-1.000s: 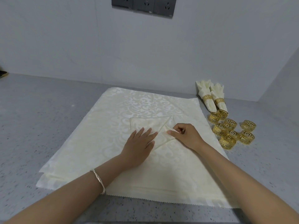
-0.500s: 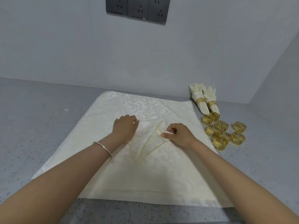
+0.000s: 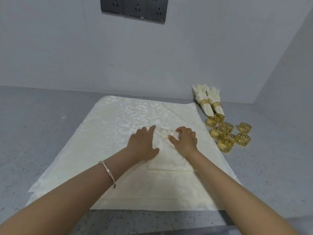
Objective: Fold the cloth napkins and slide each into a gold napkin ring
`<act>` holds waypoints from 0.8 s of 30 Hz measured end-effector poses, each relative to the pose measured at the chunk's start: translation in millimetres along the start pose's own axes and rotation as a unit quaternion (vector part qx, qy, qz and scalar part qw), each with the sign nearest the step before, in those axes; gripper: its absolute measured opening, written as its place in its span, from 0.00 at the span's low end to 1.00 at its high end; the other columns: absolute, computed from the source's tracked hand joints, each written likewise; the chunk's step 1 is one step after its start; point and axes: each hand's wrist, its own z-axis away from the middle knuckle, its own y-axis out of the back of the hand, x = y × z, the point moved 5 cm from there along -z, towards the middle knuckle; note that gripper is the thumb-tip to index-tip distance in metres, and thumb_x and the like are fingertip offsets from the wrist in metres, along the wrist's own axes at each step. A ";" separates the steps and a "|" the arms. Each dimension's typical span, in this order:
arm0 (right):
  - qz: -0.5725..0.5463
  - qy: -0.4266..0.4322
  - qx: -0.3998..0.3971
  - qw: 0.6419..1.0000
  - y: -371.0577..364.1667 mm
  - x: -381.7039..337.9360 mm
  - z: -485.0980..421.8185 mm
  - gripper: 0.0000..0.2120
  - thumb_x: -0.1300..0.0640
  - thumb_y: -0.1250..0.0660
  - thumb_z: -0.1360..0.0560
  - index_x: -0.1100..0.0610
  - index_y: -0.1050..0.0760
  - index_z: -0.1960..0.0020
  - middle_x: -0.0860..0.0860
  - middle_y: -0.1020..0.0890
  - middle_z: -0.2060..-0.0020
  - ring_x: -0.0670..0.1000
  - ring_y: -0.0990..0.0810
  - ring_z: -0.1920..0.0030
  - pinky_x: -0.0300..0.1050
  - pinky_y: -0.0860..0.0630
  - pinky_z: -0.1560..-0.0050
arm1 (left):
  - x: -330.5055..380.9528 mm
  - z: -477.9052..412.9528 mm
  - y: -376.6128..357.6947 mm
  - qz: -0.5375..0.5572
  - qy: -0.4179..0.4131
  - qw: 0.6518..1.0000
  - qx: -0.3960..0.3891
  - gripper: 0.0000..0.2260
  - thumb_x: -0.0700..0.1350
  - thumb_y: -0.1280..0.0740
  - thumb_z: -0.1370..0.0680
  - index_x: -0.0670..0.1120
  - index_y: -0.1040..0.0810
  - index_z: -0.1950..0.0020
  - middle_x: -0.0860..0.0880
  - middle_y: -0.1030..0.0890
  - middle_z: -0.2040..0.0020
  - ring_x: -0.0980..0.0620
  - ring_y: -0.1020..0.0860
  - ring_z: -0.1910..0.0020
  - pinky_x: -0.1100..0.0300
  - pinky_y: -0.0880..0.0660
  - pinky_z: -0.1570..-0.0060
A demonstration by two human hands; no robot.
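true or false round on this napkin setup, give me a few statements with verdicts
1. Two finished cream cloth napkins already sit in gold rings near the wall. True.
2. The loose gold metal napkin rings lie left of the spread cream patterned cloth. False: they lie to its right.
3. The left hand lies flat, with a silver bangle on its wrist. True.
4. The right hand holds a gold ring. False: it rests on the small folded cream napkin, with no ring in it.
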 end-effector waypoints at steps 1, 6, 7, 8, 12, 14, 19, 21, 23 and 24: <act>-0.007 0.008 0.010 1.000 -1.2 -0.2 1.6 0.21 0.44 0.34 0.25 0.54 0.31 0.38 0.53 0.29 0.39 0.54 0.35 0.37 0.45 0.40 0.39 | 4.3 -1.9 -0.8 -0.021 -0.039 0.999 0.023 0.33 0.54 0.40 0.20 0.47 0.54 0.22 0.45 0.39 0.26 0.45 0.40 0.28 0.54 0.41 0.31; -0.033 0.027 0.033 0.999 -2.7 1.0 3.8 0.19 0.46 0.33 0.25 0.54 0.31 0.39 0.51 0.27 0.42 0.52 0.33 0.38 0.44 0.40 0.40 | 14.8 -12.6 -25.7 -0.077 -0.142 0.987 -0.024 0.24 0.51 0.55 0.16 0.46 0.53 0.21 0.51 0.52 0.21 0.52 0.58 0.22 0.53 0.63 0.25; -0.037 0.028 0.034 0.998 -2.6 1.5 3.4 0.19 0.47 0.33 0.25 0.54 0.31 0.39 0.51 0.27 0.42 0.52 0.33 0.39 0.44 0.39 0.41 | 14.1 -13.9 -29.8 -0.080 -0.138 0.987 -0.030 0.23 0.51 0.56 0.16 0.47 0.54 0.21 0.52 0.52 0.21 0.52 0.57 0.22 0.53 0.63 0.25; -0.047 0.030 0.034 0.998 -2.4 1.1 2.9 0.18 0.48 0.32 0.25 0.54 0.30 0.39 0.50 0.27 0.42 0.51 0.32 0.39 0.43 0.39 0.40 | 12.7 -14.1 -32.4 -0.084 -0.132 0.987 -0.031 0.23 0.50 0.56 0.16 0.47 0.54 0.21 0.52 0.52 0.21 0.52 0.56 0.22 0.53 0.62 0.25; -0.178 0.089 -0.011 0.980 3.8 1.2 9.3 0.10 0.61 0.36 0.23 0.57 0.25 0.41 0.50 0.24 0.41 0.50 0.26 0.39 0.40 0.31 0.37 | 8.2 -13.8 -38.3 -0.079 -0.122 0.989 -0.035 0.23 0.51 0.57 0.16 0.48 0.57 0.21 0.53 0.54 0.21 0.53 0.56 0.22 0.53 0.61 0.25; -0.186 0.124 -0.065 0.973 9.9 5.7 22.8 0.11 0.61 0.39 0.21 0.55 0.23 0.40 0.48 0.22 0.39 0.46 0.25 0.37 0.34 0.32 0.36 | 8.8 -14.0 -38.2 -0.064 -0.122 0.990 -0.039 0.23 0.50 0.56 0.16 0.49 0.57 0.21 0.53 0.54 0.21 0.53 0.56 0.23 0.54 0.61 0.25; -0.121 0.168 -0.144 0.968 29.7 31.0 67.2 0.16 0.56 0.44 0.18 0.50 0.28 0.32 0.41 0.27 0.34 0.37 0.34 0.32 0.30 0.40 0.32 | 8.6 -12.1 -38.2 -0.045 -0.125 0.990 -0.044 0.23 0.50 0.56 0.16 0.49 0.57 0.21 0.53 0.55 0.21 0.54 0.57 0.23 0.55 0.61 0.25; -0.095 0.182 -0.134 0.969 37.4 39.6 82.8 0.16 0.54 0.45 0.18 0.48 0.29 0.32 0.40 0.28 0.34 0.36 0.35 0.31 0.32 0.41 0.31 | 8.2 -12.0 -38.6 -0.041 -0.124 0.990 -0.045 0.23 0.50 0.56 0.16 0.49 0.57 0.21 0.53 0.55 0.21 0.54 0.57 0.23 0.55 0.61 0.25; -0.080 0.189 -0.114 0.972 44.2 45.1 94.0 0.17 0.51 0.45 0.19 0.46 0.29 0.32 0.40 0.28 0.35 0.37 0.34 0.32 0.36 0.38 0.30 | 7.8 -12.1 -38.9 -0.035 -0.123 0.991 -0.044 0.23 0.50 0.56 0.16 0.49 0.57 0.21 0.53 0.54 0.21 0.54 0.57 0.23 0.56 0.62 0.26; -0.073 0.190 -0.107 0.973 46.9 46.0 98.4 0.18 0.48 0.45 0.20 0.45 0.30 0.32 0.39 0.28 0.35 0.38 0.33 0.32 0.37 0.37 0.30 | 8.2 -11.6 -38.9 -0.032 -0.124 0.991 -0.045 0.23 0.50 0.56 0.16 0.49 0.57 0.21 0.53 0.54 0.21 0.54 0.56 0.23 0.56 0.62 0.26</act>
